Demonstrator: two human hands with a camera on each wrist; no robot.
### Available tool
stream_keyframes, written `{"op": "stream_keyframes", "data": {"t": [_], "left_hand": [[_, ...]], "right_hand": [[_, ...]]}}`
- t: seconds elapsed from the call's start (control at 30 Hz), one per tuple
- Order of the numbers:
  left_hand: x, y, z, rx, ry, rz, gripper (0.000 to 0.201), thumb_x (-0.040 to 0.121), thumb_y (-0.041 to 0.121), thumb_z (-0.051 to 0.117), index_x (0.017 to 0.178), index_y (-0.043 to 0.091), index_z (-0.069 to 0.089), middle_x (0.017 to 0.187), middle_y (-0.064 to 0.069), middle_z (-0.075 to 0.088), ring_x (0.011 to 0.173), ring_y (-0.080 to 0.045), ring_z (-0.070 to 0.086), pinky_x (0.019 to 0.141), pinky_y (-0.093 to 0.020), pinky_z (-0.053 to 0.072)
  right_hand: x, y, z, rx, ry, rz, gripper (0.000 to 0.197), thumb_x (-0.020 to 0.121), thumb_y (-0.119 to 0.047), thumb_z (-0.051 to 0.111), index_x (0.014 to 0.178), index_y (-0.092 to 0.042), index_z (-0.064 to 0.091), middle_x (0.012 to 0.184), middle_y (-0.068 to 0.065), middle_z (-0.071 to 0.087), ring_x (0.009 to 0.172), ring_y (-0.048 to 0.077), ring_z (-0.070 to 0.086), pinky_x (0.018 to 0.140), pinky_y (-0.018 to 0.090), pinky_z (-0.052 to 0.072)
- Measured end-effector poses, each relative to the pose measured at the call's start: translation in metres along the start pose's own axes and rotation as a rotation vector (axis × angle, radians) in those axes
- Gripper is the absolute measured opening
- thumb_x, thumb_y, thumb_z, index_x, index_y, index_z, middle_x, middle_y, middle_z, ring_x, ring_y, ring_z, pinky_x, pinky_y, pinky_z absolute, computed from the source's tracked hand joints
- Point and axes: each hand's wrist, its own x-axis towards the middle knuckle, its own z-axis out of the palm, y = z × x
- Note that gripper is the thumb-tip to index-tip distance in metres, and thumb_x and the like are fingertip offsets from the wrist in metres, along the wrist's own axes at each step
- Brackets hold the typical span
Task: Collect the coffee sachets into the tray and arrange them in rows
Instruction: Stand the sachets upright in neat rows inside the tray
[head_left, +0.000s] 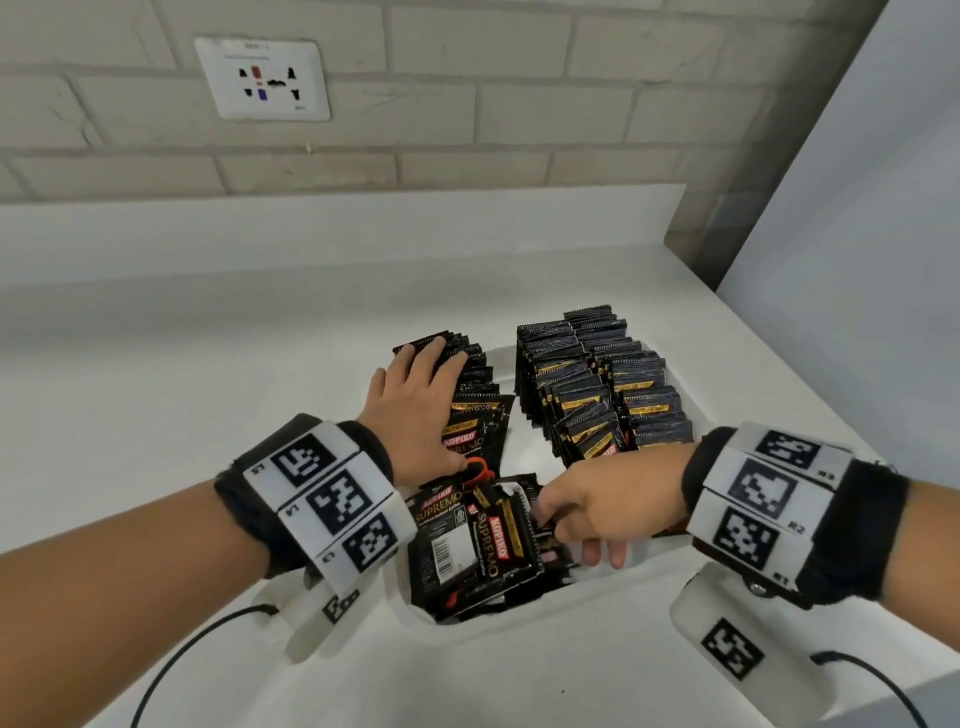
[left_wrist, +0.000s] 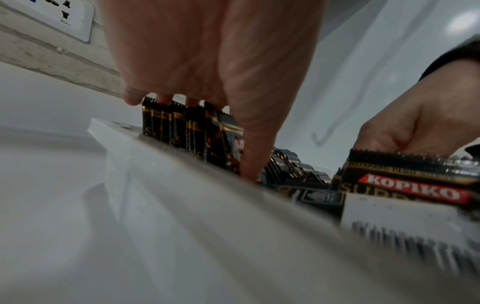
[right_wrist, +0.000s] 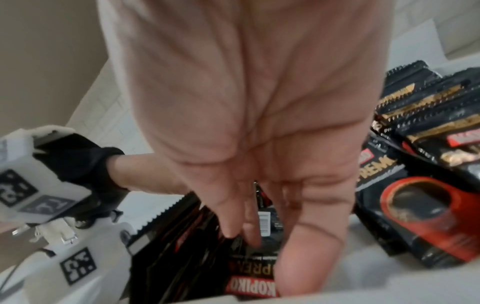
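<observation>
Left hand (head_left: 415, 400) flattens one sachet row (head_left: 475, 384); tray (head_left: 498, 623) rim just beside.

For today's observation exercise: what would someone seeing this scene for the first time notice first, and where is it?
The black coffee sachets stand in tidy rows at the far right of the white tray. A loose pile lies at the tray's near end, where the right hand reaches in. The left hand rests flat on the left row.

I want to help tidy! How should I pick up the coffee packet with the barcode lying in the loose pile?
Pinch the barcode packet by its upper zigzag edge, coming from above. It lies flat on the loose pile, so only its edges give your fingers something to catch.
</observation>
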Motion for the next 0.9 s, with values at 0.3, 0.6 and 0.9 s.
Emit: {"op": "stream_keyframes", "data": {"t": [0.3,0.6,0.9], "left_hand": [[0.001,0.0,0.0,-0.014,0.0,-0.001,0.104,0.077,0.044,0.069,0.148,0.02,-0.004,0.156,-0.003,-0.008,0.143,-0.028,-0.008,0.116,-0.041,0.004],[0.001,-0.001,0.0,-0.019,0.0,0.001,0.103,0.077,0.042,0.069,0.148,0.02,-0.003,0.156,-0.004,-0.007,0.143,-0.028,-0.008,0.116,-0.043,0.003],[0.002,-0.002,0.001,-0.047,0.007,0.007,0.104,0.076,0.041,0.07,0.148,0.021,-0.002,0.156,-0.003,-0.006,0.143,-0.028,-0.008,0.115,-0.042,0.004]], "right_hand": [[0.001,-0.005,0.003,0.113,0.211,0.009,0.042,0.1,-0.022,0.034,0.127,0.009,0.043,0.085,0.009,0.042,0.055,0.012,0.035,0.039,0.011,0.026],[0.017,-0.011,0.015,0.765,0.247,-0.019,0.062,0.088,-0.052,0.046,0.132,-0.008,0.04,0.136,0.014,0.048,0.11,0.022,0.052,0.088,0.031,0.047],[0.034,-0.013,0.033,0.653,0.349,0.056,0.1,0.066,-0.045,0.078,0.141,-0.016,0.018,0.137,0.001,0.04,0.123,0.015,0.04,0.099,0.024,0.034]]}}
